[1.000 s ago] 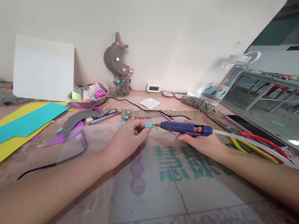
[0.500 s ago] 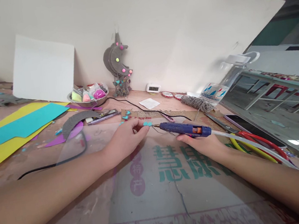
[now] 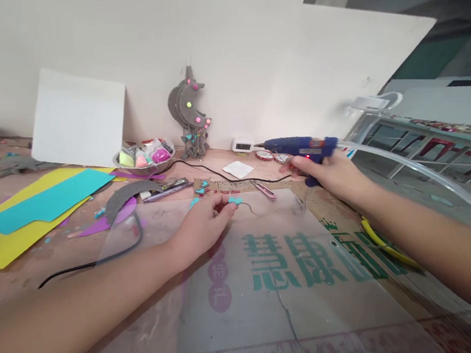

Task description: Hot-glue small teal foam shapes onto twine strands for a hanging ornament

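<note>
While a small teal piece (image 3: 235,200) sits pinched between the fingertips of the left hand (image 3: 201,226), low over the clear sheet (image 3: 151,220), the right hand (image 3: 328,171) is closed round a blue glue gun (image 3: 295,146) held above the table (image 3: 25,268), nozzle pointing left

The clear tube (image 3: 407,159) behind the glue gun (image 3: 300,147) is cut off at the right edge. The left hand (image 3: 201,226) covers part of the teal piece (image 3: 235,200).
</note>
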`<act>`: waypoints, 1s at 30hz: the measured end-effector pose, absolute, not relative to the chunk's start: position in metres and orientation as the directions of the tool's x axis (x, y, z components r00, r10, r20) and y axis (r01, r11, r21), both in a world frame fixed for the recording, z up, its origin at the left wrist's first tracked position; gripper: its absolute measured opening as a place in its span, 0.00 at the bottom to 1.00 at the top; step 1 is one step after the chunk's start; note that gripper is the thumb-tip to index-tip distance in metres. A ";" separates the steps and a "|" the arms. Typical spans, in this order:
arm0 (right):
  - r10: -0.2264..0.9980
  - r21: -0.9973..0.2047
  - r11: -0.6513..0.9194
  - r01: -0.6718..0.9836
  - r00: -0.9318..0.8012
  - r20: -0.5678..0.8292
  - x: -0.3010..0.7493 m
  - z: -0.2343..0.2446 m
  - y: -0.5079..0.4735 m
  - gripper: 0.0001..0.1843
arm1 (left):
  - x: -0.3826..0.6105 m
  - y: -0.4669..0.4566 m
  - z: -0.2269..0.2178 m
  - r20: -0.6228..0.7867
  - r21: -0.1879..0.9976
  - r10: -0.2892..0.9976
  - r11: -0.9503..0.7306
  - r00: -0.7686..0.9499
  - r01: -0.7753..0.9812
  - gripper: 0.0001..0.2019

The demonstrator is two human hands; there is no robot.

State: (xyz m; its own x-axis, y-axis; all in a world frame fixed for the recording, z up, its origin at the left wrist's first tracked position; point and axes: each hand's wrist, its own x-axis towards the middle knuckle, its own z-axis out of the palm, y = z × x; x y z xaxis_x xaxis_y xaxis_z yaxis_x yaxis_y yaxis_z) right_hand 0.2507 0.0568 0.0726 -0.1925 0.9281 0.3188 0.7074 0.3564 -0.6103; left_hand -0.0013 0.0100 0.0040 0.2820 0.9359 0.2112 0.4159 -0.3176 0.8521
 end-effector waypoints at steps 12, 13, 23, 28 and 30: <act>0.975 -0.417 0.153 0.896 -0.068 0.212 0.246 0.011 0.188 0.21 | -0.001 0.010 0.003 0.177 0.861 0.936 -0.297 0.305 0.412 0.12; 0.978 -0.400 0.150 0.904 -0.075 0.197 0.245 0.008 0.189 0.22 | -0.001 0.009 0.003 0.177 0.858 0.936 -0.299 0.305 0.417 0.12; 0.957 -0.141 0.215 0.966 -0.179 0.227 0.262 0.027 0.153 0.18 | -0.001 0.011 0.003 0.185 0.863 0.933 -0.305 0.309 0.404 0.13; 0.882 -0.029 0.314 0.949 -0.280 0.378 0.256 0.031 0.093 0.17 | -0.001 0.011 0.003 0.184 0.857 0.942 -0.294 0.282 0.423 0.13; 0.841 -0.073 0.405 0.911 -0.340 0.421 0.249 0.031 0.075 0.17 | 0.000 0.011 0.004 0.170 0.856 0.945 -0.283 0.280 0.433 0.13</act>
